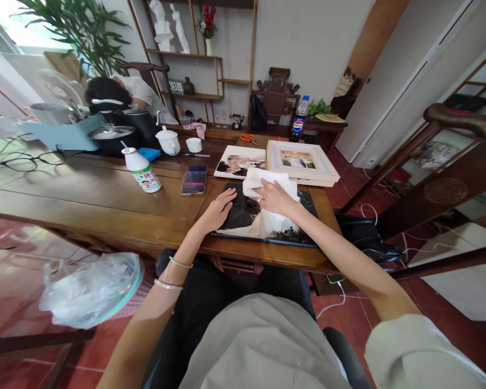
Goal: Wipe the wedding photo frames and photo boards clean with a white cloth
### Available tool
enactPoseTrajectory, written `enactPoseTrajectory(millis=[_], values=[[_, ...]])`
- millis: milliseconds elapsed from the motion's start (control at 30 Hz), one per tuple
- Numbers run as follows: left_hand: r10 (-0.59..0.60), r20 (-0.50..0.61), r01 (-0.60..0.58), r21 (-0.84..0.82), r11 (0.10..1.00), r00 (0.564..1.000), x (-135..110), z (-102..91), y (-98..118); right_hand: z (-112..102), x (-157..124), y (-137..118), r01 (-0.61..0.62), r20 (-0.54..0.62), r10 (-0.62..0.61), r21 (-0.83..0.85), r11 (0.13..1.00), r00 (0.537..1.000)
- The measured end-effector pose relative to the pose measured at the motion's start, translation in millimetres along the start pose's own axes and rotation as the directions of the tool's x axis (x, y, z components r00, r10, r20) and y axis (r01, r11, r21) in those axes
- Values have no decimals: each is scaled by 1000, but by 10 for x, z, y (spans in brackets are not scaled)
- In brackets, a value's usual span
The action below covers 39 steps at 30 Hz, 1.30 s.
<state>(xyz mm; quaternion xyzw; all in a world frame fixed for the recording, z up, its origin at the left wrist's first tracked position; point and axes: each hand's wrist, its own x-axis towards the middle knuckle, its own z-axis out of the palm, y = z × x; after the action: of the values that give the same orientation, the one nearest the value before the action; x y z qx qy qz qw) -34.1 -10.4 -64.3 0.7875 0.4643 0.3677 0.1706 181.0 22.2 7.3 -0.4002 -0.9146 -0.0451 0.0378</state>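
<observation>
A large dark photo panel (243, 213) with a pale dress pictured on it lies flat near the table's front edge. My right hand (274, 197) grips a white cloth (267, 178) that is pressed on the panel's upper part, hiding some of the picture. Fingers outstretched, my left hand (221, 208) rests on the panel's left edge and holds nothing. Just behind the panel are a photo album (237, 162) with a portrait and a white framed photo (303, 160). A phone (194, 179) lies left of the panel.
A white drink bottle (141, 170) with a straw, a lidded white teapot (168, 141) and a white cup (194, 144) stand on the left. Farther back are orange-handled scissors (248, 138) and a Pepsi bottle (299, 121). A bag-lined bin (135, 292) stands on the floor.
</observation>
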Motion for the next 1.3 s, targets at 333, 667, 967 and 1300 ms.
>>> enactPoseTrajectory(millis=[333, 667, 967, 1300], values=[[20, 18, -20, -2, 1000, 1000, 16, -18, 15, -37, -811, -961, 157, 56, -156, -13, 987, 986], [10, 2, -10, -18, 1000, 1000, 21, 16, -22, -67, -284, -446, 53, -5, -53, 20, 998, 999], [4, -2, -4, -3, 1000, 1000, 18, -10, 35, -29, 55, -302, -11, -4, 10, -57, 998, 1000], [18, 19, -17, -43, 999, 1000, 9, -30, -6, -14, -823, -1290, 137, -68, -141, -68, 988, 988]])
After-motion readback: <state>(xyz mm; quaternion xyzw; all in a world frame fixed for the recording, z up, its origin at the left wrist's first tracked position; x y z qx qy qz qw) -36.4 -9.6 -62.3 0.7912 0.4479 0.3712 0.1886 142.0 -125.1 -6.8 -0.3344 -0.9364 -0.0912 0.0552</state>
